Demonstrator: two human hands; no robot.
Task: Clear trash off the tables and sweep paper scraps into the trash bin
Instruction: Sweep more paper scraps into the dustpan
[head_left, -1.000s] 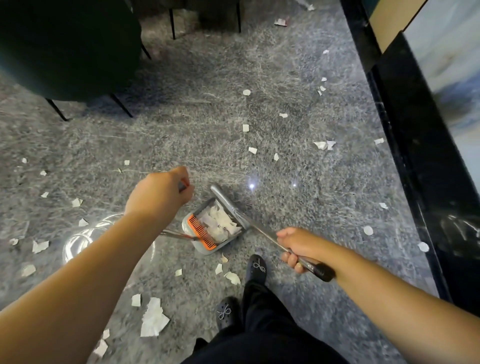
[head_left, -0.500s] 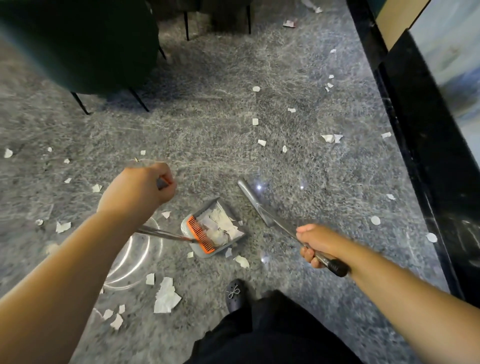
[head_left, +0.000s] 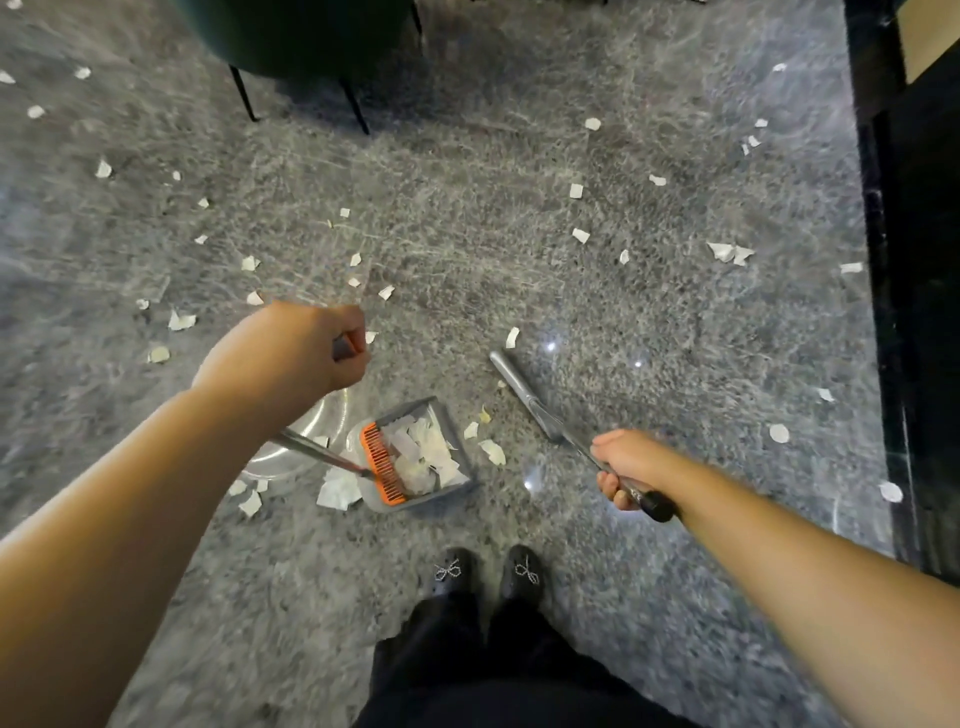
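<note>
Floor: polished grey marble-patterned floor (head_left: 493, 249), glossy, with small bright ceiling-light reflections (head_left: 550, 345) right of centre. Far left: dark green upholstered chair (head_left: 296, 31) on thin black metal legs (head_left: 356, 111), casting a shadow on the floor. Right edge: glossy black stone border strip (head_left: 883, 312) running near to far; beyond it a dark panel.
</note>
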